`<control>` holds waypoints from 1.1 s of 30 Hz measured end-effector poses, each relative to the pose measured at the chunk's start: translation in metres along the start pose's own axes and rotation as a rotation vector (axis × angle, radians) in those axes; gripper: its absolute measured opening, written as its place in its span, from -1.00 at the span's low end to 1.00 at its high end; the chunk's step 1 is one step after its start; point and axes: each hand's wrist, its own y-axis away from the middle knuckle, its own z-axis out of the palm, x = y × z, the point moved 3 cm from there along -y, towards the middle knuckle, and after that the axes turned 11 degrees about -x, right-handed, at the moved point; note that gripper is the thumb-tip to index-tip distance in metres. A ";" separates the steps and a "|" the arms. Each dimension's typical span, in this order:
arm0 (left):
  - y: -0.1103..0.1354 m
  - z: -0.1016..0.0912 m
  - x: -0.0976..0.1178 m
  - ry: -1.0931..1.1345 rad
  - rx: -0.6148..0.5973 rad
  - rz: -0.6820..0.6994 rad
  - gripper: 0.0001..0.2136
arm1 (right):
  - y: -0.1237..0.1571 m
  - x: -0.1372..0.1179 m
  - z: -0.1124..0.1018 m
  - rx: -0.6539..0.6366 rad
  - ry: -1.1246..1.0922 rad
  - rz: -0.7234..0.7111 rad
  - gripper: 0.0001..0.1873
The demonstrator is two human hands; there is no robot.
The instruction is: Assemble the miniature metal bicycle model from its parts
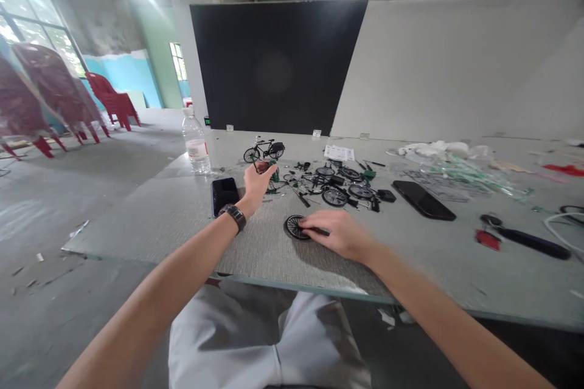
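My right hand (pixel 340 232) is closed, with its fingertips pinched at the hub of a small spoked toy wheel (pixel 292 228) lying flat near the table's front edge. A short dark rod (pixel 320 231) shows under these fingers; its kind is unclear. Farther away, my left hand (pixel 258 183) has its fingers curled and closed among small dark and green parts (pixel 274 172). What it pinches is hidden. Just behind it stands an assembled black model bicycle (pixel 264 149). To its right lies a pile of model bicycle parts with wheels (pixel 335 196).
A bottle (pixel 197 144) and a phone (pixel 224 196) are at the left. Another dark phone (pixel 423 199), a black-handled tool (pixel 531 242) and plastic wrapping (pixel 474 173) lie right. A printed sheet (pixel 339 152) sits behind the parts. The glass-topped table's edge (pixel 292 286) is close to my lap.
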 end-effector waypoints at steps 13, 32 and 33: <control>0.003 0.000 0.003 -0.029 -0.024 -0.012 -0.79 | 0.001 -0.004 -0.002 -0.042 0.012 0.005 -0.68; 0.004 0.001 0.002 -0.042 -0.034 0.008 -0.80 | 0.000 -0.001 0.003 -0.049 0.072 -0.029 -0.71; 0.004 0.001 0.002 -0.041 -0.036 0.006 -0.79 | 0.000 -0.001 0.003 -0.056 0.070 -0.024 -0.70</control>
